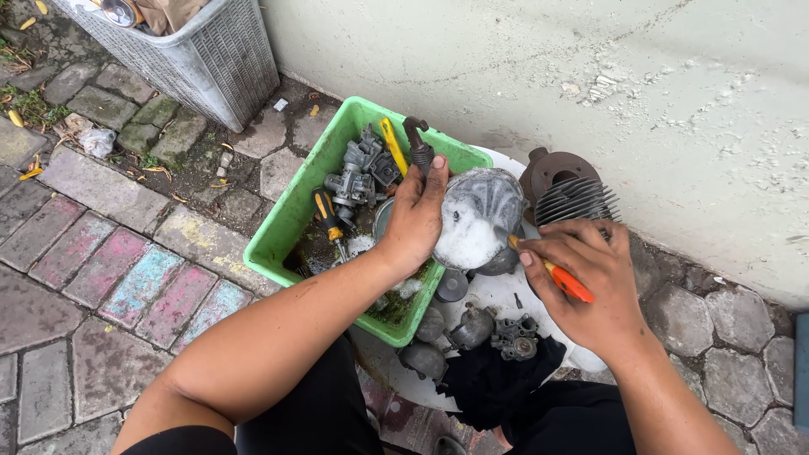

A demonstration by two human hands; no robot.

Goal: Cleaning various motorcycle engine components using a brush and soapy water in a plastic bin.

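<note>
Left hand (415,215) is gripping a soapy metal engine cover (477,219) over the green tub (278,236), while right hand (590,286) is clasping an orange-handled brush (563,280), angling leftward against it.

I see my left hand (415,215) on the left side of a rounded metal cover (479,217), which sits over the right edge of a tub (291,221). In the tub lie a carburettor (358,173) and two screwdrivers (329,217). My right hand (581,282) is right of the cover, a brush (552,271) in it touching the cover. Behind that hand stands a finned cylinder (575,200), close to the wall (548,76). Below the cover, small parts (472,327) lie on a round board (506,297). Far left behind, a basket (202,55)
</note>
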